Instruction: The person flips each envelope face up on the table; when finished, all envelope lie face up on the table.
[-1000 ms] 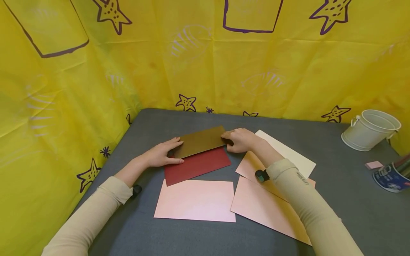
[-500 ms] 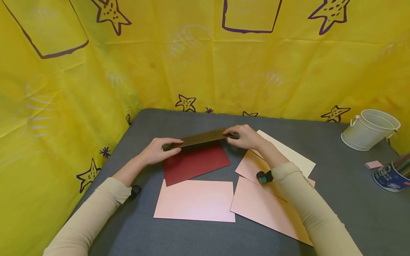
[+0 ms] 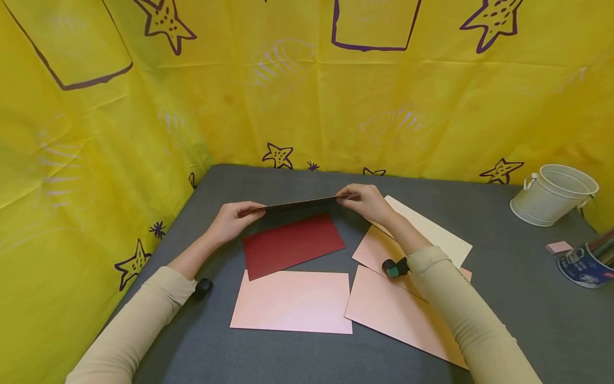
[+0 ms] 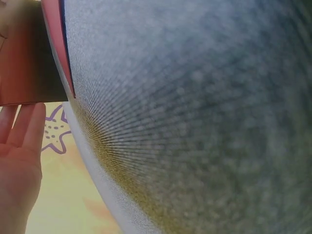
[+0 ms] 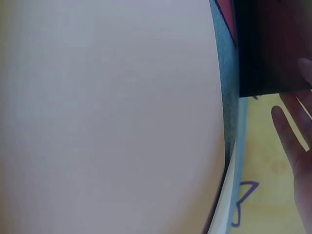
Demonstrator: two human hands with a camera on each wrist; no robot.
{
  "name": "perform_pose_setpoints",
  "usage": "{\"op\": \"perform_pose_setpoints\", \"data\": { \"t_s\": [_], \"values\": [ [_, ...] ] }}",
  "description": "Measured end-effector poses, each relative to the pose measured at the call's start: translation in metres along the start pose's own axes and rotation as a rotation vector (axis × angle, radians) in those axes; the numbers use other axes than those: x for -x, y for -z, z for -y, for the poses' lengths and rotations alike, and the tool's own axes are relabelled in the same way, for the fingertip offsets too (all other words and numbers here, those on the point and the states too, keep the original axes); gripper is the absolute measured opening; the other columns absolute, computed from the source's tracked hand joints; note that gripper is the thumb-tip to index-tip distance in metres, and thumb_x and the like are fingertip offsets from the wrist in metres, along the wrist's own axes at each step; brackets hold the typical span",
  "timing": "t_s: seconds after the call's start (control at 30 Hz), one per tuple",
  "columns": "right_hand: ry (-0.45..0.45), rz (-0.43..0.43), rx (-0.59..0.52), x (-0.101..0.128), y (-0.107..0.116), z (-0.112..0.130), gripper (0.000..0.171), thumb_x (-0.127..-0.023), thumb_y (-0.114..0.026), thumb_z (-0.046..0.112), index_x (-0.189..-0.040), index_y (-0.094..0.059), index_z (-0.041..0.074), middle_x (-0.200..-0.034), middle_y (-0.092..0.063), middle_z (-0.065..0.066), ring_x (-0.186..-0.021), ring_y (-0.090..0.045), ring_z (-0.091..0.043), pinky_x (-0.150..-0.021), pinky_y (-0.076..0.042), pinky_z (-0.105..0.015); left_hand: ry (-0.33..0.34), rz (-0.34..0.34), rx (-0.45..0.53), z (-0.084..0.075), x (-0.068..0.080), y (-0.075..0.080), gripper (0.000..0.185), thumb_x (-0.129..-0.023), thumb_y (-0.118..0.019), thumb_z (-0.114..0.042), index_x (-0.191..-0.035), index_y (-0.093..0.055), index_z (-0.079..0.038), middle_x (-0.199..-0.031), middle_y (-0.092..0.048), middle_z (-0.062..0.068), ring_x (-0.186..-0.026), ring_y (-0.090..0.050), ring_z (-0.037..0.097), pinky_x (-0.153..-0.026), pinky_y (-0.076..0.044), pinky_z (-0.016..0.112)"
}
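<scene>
Nearest me lay a pink sheet [image 3: 292, 301] on the desk [image 3: 503, 298], with a dark red sheet [image 3: 292, 244] just beyond at twelve o'clock. Above that, clear of it, hung the brown card [image 3: 299, 205], edge-on, its long axis running nine to three. The left hand [image 3: 233, 220] pinched its nine o'clock end, the right hand [image 3: 366, 202] its three o'clock end.

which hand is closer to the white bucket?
Right. The right hand pinches the dark card at its right end, with the white bucket farther right across the table; the left hand holds the card's opposite end.
</scene>
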State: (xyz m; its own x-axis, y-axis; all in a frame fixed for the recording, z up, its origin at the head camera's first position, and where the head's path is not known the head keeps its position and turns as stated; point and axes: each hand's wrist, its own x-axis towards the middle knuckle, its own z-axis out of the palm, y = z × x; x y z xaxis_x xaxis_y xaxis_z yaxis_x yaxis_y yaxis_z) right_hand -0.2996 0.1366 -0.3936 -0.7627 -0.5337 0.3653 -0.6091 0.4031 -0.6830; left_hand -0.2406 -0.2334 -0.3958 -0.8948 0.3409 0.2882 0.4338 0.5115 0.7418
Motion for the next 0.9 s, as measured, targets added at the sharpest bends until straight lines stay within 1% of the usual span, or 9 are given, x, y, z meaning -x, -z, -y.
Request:
{"op": "perform_pose_setpoints", "data": {
  "t_s": [0.07,0.17,0.33,0.4,0.5,0.6,0.67,0.8,0.9],
  "values": [
    [-0.028,-0.018,-0.003,0.000,0.000,0.001,0.015,-0.090,-0.070,0.007,-0.104,-0.073,0.005,-0.101,-0.071,-0.008,-0.095,-0.067,-0.023,-0.084,-0.055,-0.039,0.020,-0.035,-0.010,0.000,-0.002,0.000,0.021,-0.090,-0.068,-0.002,-0.110,-0.072,0.002,-0.103,-0.072,0.017,-0.091,-0.068,0.030,-0.074,-0.050,0.014],
    [-0.072,-0.039,-0.007,-0.002,-0.001,0.002,0.016,-0.091,-0.070,0.012,-0.105,-0.072,0.006,-0.102,-0.071,-0.009,-0.092,-0.068,-0.024,-0.081,-0.056,-0.038,0.057,-0.083,-0.023,-0.003,-0.003,0.000,0.017,-0.090,-0.068,-0.004,-0.105,-0.072,0.003,-0.097,-0.072,0.017,-0.086,-0.067,0.030,-0.070,-0.049,0.014],
    [-0.139,-0.055,-0.027,-0.004,-0.003,0.002,0.019,-0.091,-0.070,0.018,-0.107,-0.071,0.008,-0.103,-0.071,-0.008,-0.093,-0.069,-0.024,-0.080,-0.056,-0.039,0.126,-0.118,-0.018,-0.004,-0.004,0.002,0.015,-0.091,-0.071,-0.015,-0.096,-0.073,-0.001,-0.092,-0.072,0.014,-0.082,-0.066,0.025,-0.067,-0.047,0.017],
    [-0.158,-0.060,-0.030,-0.005,-0.004,0.002,0.020,-0.091,-0.071,0.018,-0.107,-0.071,0.007,-0.103,-0.071,-0.008,-0.095,-0.067,-0.024,-0.082,-0.055,-0.039,0.152,-0.113,-0.026,-0.003,-0.005,0.002,0.016,-0.091,-0.070,-0.018,-0.095,-0.073,-0.003,-0.092,-0.072,0.014,-0.083,-0.065,0.024,-0.068,-0.047,0.019],
    [-0.186,-0.050,-0.031,-0.006,-0.005,0.000,0.021,-0.091,-0.070,0.019,-0.108,-0.071,0.007,-0.102,-0.071,-0.008,-0.097,-0.065,-0.023,-0.085,-0.053,-0.040,0.185,-0.096,-0.065,-0.002,-0.006,0.001,0.017,-0.092,-0.070,-0.019,-0.099,-0.073,-0.004,-0.095,-0.072,0.012,-0.086,-0.066,0.022,-0.073,-0.048,0.022],
    [-0.209,-0.029,-0.018,-0.009,-0.008,-0.003,0.020,-0.091,-0.071,0.019,-0.107,-0.072,0.008,-0.099,-0.072,-0.007,-0.096,-0.063,-0.022,-0.086,-0.051,-0.040,0.220,-0.058,-0.123,0.001,-0.006,0.001,0.019,-0.092,-0.069,-0.021,-0.102,-0.073,-0.005,-0.096,-0.073,0.009,-0.087,-0.065,0.021,-0.077,-0.049,0.028],
    [-0.228,-0.012,-0.008,-0.009,-0.009,-0.004,0.020,-0.091,-0.071,0.020,-0.107,-0.072,0.008,-0.097,-0.072,-0.007,-0.095,-0.063,-0.022,-0.086,-0.050,-0.040,0.233,-0.023,-0.160,0.003,-0.006,0.002,0.020,-0.093,-0.068,-0.022,-0.102,-0.073,-0.005,-0.095,-0.072,0.009,-0.086,-0.063,0.022,-0.077,-0.048,0.032],
    [-0.265,0.025,0.027,-0.011,-0.010,-0.006,0.021,-0.090,-0.071,0.020,-0.108,-0.072,0.008,-0.098,-0.073,-0.008,-0.094,-0.064,-0.023,-0.086,-0.049,-0.041,0.239,0.020,-0.195,0.006,-0.006,0.002,0.016,-0.093,-0.068,-0.020,-0.100,-0.071,-0.005,-0.095,-0.071,0.010,-0.085,-0.061,0.024,-0.078,-0.049,0.037],
    [-0.290,0.055,0.066,-0.011,-0.011,-0.007,0.021,-0.090,-0.072,0.019,-0.108,-0.073,0.007,-0.098,-0.073,-0.009,-0.093,-0.064,-0.024,-0.085,-0.049,-0.041,0.235,0.031,-0.195,0.006,-0.006,0.002,0.015,-0.093,-0.068,-0.017,-0.099,-0.071,-0.005,-0.096,-0.071,0.011,-0.087,-0.062,0.026,-0.080,-0.050,0.039]
  ]
}}
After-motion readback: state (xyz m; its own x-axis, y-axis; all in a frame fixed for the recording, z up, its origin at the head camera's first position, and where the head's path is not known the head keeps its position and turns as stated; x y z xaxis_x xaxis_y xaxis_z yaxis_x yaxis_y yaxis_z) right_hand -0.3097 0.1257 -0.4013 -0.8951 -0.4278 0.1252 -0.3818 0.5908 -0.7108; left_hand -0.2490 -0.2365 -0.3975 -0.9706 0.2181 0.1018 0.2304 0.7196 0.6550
